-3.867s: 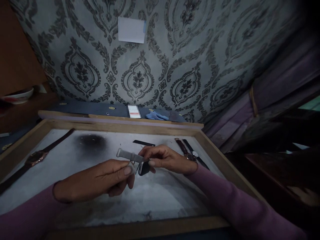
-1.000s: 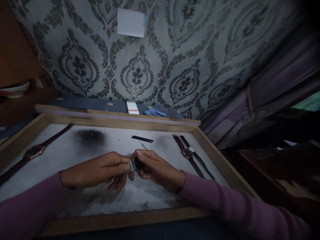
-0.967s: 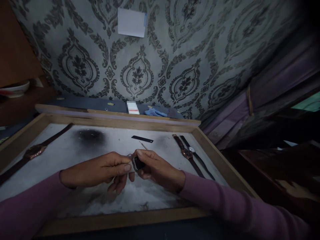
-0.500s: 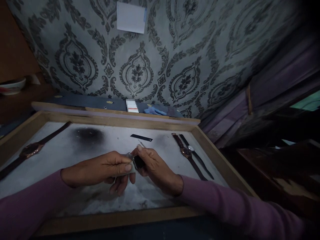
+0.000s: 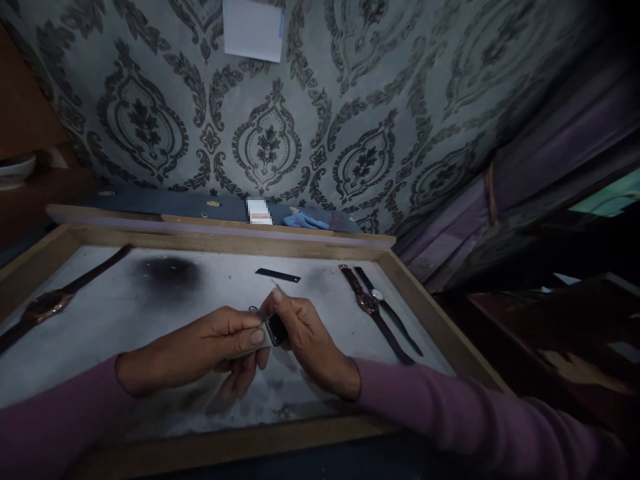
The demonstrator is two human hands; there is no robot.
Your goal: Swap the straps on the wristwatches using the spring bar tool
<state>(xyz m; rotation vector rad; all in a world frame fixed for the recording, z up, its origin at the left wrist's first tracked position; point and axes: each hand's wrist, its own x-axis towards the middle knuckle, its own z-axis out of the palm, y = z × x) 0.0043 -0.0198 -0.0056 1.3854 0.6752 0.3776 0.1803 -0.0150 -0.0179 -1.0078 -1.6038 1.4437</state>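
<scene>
We've got our left hand (image 5: 200, 343) pinching the strap (image 5: 267, 339), right hand (image 5: 315, 340) gripping the watch (image 5: 276, 330), over the tray (image 5: 250, 438).

Left hand (image 5: 197, 343) pinched pale strap (image 5: 268, 339), right hand (image 5: 311, 339) gripped square watch (image 5: 276, 330), both above wooden tray (image 5: 240, 437); black strip (image 5: 278, 275) lay beyond hands; dark watch (image 5: 46, 306) lay near left wall, brown watch (image 5: 369, 304) and black-strapped watch (image 5: 400, 325) close together near right

In dim light, a damask-patterned wall (image 5: 267, 143) (a white panel (image 5: 253, 30) hangs on it) meets a tied-back purple curtain (image 5: 463, 210).
</scene>
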